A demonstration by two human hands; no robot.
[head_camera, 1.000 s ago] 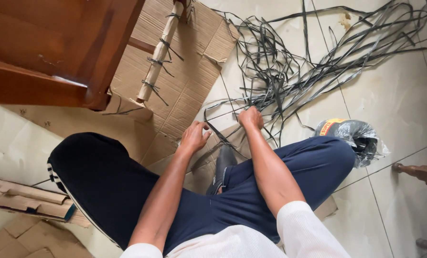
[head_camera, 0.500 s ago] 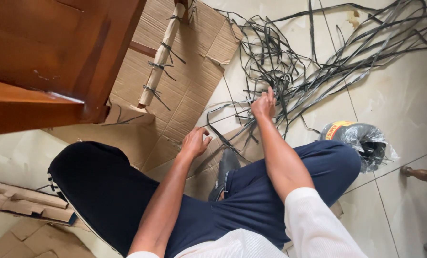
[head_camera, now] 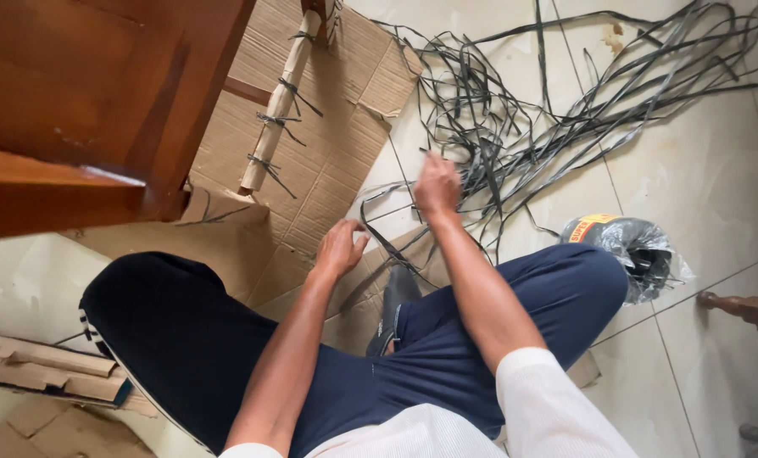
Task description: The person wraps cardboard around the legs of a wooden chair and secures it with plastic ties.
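littering pale floor tiles (head_camera: 718,170): black straps (head_camera: 565,102)

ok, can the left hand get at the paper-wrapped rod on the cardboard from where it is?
Probably yes: left hand sits near the rod on the cardboard, with only bare cardboard between them.

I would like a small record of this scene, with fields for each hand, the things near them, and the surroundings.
left hand: left hand rests on the flat brown cardboard sheet, fingers curled
right hand: right hand closed in the tangled pile of thin black plastic strips
beside strips: black plastic-wrapped roll on the pale tiled floor
on cardboard: cardboard-wrapped bar tied with black strips
upper left: brown wooden furniture
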